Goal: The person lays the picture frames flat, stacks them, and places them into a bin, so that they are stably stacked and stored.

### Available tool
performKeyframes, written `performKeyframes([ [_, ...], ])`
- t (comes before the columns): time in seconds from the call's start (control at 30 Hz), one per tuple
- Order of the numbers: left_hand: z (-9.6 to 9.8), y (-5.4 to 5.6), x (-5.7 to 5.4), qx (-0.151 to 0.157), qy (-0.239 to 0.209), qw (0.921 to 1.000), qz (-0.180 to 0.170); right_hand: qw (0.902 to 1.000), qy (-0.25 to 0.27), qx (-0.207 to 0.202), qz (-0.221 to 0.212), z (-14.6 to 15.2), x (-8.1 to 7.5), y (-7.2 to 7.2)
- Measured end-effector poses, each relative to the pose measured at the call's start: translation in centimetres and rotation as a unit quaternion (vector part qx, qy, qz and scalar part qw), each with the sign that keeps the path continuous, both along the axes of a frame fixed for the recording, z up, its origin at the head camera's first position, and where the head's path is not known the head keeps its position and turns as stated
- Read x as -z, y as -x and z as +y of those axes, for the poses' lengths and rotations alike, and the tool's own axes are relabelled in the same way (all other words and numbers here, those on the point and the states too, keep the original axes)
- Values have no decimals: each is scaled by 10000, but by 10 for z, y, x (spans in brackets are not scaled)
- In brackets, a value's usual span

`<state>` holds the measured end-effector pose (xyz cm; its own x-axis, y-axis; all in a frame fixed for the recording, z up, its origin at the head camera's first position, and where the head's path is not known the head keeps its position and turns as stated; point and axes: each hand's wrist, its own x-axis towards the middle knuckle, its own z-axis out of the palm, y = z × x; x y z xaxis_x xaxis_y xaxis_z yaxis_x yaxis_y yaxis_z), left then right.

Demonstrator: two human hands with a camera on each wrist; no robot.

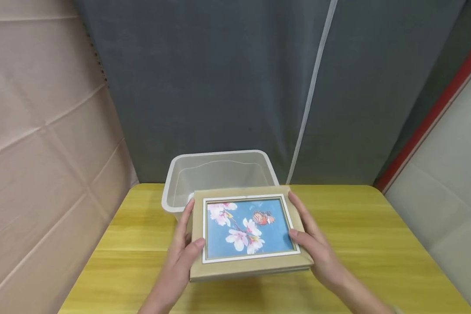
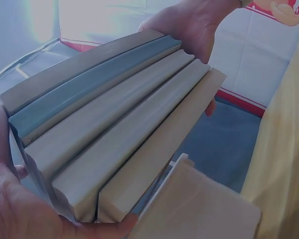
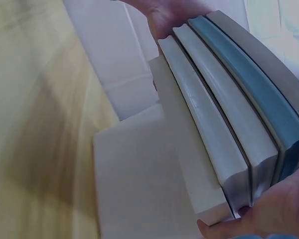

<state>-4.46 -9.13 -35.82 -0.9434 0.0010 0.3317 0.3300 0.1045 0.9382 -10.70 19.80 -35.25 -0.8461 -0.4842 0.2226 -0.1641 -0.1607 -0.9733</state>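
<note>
Both hands hold a stack of several picture frames above the table, one hand at each side. The top picture frame has a beige border and a blue picture of pink blossoms and a butterfly. My left hand grips the left side, thumb on the border and fingers reaching below. On the opposite side my right hand grips likewise, its thumb over the picture's edge. The wrist views show the stack's edges: a brownish frame, a blue-green frame and paler frames. A translucent plastic bin is just behind the stack, partly hidden by it.
The bin stands on a yellow wood-grain table near its back edge. Behind the table hangs a dark grey curtain. Pale cloth hangs at the left, and a white panel with a red border is at the right.
</note>
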Motion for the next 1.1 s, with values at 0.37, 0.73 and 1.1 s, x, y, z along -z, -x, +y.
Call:
performKeyframes([
  [0.37, -3, 12, -33, -115, -12, 9998, 148, 9995, -252, 48, 174, -5, -37, 18],
  [0.73, -13, 36, -58, -110, -98, 9997, -191, 9991, -321, 94, 244, -17, -57, 41],
  [1.1, -36, 124, -69, 88, -249, 9978, -604, 9994, -40, 328, -137, -46, -60, 111],
])
